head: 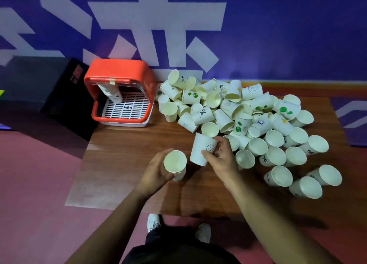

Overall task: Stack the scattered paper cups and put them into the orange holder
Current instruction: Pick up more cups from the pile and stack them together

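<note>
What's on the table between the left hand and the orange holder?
Only bare wooden tabletop between the left hand and the holder, per the head view.

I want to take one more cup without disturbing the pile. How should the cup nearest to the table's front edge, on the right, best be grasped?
Take the nearest cup by its side wall just below the rim, thumb and fingers on opposite sides, coming from the front. Its open mouth faces up and that side looks free, while other cups crowd it behind.
</note>
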